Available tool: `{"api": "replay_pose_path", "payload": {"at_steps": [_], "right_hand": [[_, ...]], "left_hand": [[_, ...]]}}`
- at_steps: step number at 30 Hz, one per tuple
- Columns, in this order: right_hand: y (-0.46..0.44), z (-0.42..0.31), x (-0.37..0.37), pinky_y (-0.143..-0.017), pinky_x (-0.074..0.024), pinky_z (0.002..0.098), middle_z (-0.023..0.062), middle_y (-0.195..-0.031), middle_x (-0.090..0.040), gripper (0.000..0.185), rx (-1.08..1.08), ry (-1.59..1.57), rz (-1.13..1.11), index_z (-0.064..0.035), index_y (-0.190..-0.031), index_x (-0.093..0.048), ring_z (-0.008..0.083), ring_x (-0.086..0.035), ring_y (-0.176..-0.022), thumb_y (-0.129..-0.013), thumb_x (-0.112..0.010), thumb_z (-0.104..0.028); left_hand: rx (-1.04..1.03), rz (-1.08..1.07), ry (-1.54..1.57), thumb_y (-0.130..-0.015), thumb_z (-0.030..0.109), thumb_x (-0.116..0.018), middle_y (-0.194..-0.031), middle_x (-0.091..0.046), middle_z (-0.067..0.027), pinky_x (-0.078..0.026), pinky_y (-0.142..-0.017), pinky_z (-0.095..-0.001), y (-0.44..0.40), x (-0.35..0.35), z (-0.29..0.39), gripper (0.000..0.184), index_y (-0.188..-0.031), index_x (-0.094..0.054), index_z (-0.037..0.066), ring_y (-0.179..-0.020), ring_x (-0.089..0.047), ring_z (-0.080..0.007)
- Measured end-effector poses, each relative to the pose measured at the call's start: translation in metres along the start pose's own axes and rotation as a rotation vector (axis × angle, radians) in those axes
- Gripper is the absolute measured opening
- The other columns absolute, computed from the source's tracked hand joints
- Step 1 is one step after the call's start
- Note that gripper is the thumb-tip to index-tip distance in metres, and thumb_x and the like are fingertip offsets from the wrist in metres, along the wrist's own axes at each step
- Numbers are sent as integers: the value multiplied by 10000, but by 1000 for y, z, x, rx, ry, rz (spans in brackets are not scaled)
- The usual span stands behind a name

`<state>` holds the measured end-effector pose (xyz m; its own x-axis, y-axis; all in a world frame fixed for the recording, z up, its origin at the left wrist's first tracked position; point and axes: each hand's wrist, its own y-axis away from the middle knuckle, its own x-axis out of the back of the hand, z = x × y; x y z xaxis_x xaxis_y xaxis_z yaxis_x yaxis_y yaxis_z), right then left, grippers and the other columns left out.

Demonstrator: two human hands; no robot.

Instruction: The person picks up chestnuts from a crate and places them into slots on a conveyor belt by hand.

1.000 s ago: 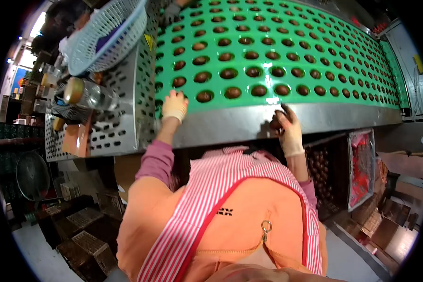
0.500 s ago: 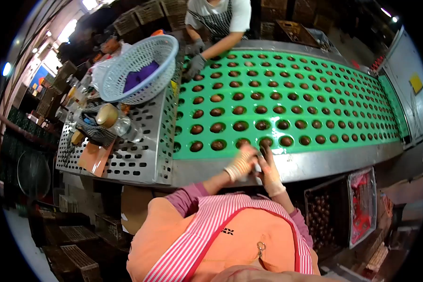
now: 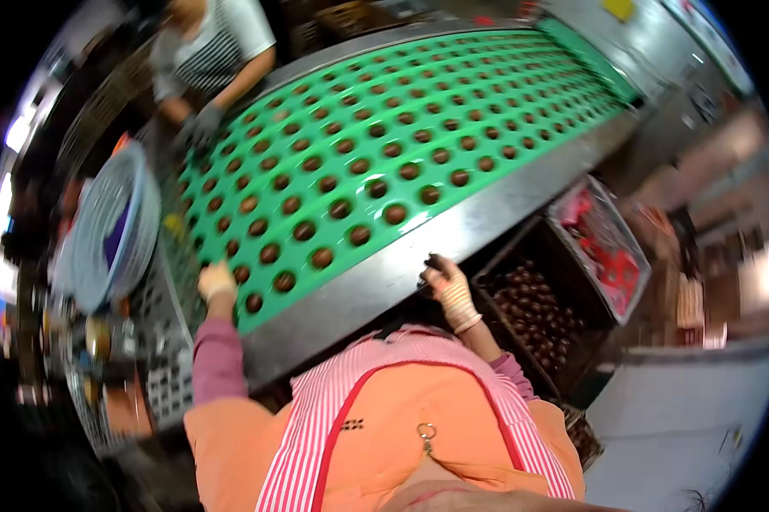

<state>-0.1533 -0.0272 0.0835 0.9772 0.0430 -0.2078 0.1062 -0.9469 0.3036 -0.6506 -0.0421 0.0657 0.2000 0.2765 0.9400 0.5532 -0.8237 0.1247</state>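
From the wearer's seat, a co-worker (image 3: 209, 55) stands at 11 o'clock, at the far left side of the green belt (image 3: 372, 190). A blue basket (image 3: 150, 200) and a perforated metal shelf (image 3: 167, 380) crowd in at 9 to 10 o'clock. A steel rim (image 3: 342, 311) separates the wearer from the belt; a crate of brown ovals and a lined box of red packets (image 3: 619, 277) sit at 2 o'clock.

Half a second ago the hands met at the belt's near edge. Now they are apart: the left hand (image 3: 217, 280) at 10 o'clock, fingers curled beside the end ovals, grip unclear; the right hand (image 3: 449, 290) near 1 o'clock, fingers bent around something dark, too blurred to identify.

Counted: one co-worker, one basket, one crate, one box. Brown ovals (image 3: 360, 235) fill the belt's hollows in rows, too many to count.
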Motion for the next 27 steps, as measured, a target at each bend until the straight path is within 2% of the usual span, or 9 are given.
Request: {"api": "replay_pose_path", "payload": {"at_steps": [1, 7, 10, 13, 15, 17, 21, 25, 27], "right_hand": [[0, 2, 18, -717, -520, 288, 50, -1179, -600, 498, -7, -39, 19, -58, -1340, -505, 125, -582, -938, -891, -654, -212], [23, 2, 133, -855, -506, 303, 67, -1145, -646, 382, 127, 44, 365, -26, -1233, -598, 174, -602, -1040, -893, -653, -191], [39, 11, 196, -944, -460, 306, 148, -1165, -662, 412, 200, 377, 519, 14, -1215, -600, 201, -611, -1079, -887, -652, -230], [69, 24, 251, -970, -456, 376, 213, -1221, -617, 489, 97, 711, 650, -12, -1217, -604, 339, -582, -1153, -854, -659, -335], [97, 17, 280, -948, -465, 408, 204, -1187, -628, 455, -90, 902, 802, -59, -1199, -625, 370, -587, -1111, -837, -624, -334], [122, 6, 308, -923, -478, 428, 201, -1091, -670, 451, -255, 847, 954, -48, -1192, -632, 382, -615, -1053, -827, -612, -313], [138, 28, 375, -1013, -440, 398, 170, -1389, -508, 634, -717, 778, 866, -93, -1388, -473, 336, -514, -1243, -842, -626, -377], [124, 72, 396, -1069, -390, 395, 172, -1450, -445, 786, -952, 728, 829, -117, -1473, -354, 326, -466, -1302, -825, -639, -459], [120, 68, 388, -1087, -368, 387, 173, -1451, -445, 808, -985, 720, 802, -170, -1484, -345, 316, -447, -1323, -809, -658, -485]], "left_hand": [[-35, 6, -115, -924, 172, -491, -1092, -684, -88, -518, -848, -379, -7, -17, -4, 233, -1049, -683, 129, -1035, -633, -271], [-209, -259, -535, -929, 167, -535, -1181, -627, -86, -426, -982, -359, 1, -2, 9, 250, -1108, -679, 68, -1202, -520, -258], [33, -277, -203, -922, 144, -554, -1190, -637, -122, -451, -967, -364, -13, -12, 12, 246, -1111, -672, 41, -1182, -545, -269], [-97, -577, -585, -928, 164, -560, -1164, -655, -163, -477, -943, -340, 27, 74, 50, 248, -1091, -674, 16, -1153, -575, -257], [-210, -348, -682, -933, 207, -565, -1251, -601, -132, -473, -953, -349, 0, 28, 22, 335, -1219, -609, 39, -1188, -543, -265], [-67, -212, -708, -935, 262, -567, -1371, -495, -94, -464, -968, -364, -14, 11, 19, 469, -1365, -491, 91, -1239, -495, -288], [-148, -57, -236, -906, 266, -579, -1419, -420, -155, -427, -1021, -440, 22, 76, 88, 588, -1414, -394, 35, -1254, -464, -351], [-743, 376, 177, -859, 276, -631, -1395, -436, -243, -431, -1006, -452, 38, 86, 187, 638, -1396, -423, 3, -1209, -486, -418], [-942, 382, 379, -865, 343, -629, -1429, -397, -275, -367, -1062, -506, 73, 97, 247, 611, -1344, -484, -7, -1271, -432, -437]]}}
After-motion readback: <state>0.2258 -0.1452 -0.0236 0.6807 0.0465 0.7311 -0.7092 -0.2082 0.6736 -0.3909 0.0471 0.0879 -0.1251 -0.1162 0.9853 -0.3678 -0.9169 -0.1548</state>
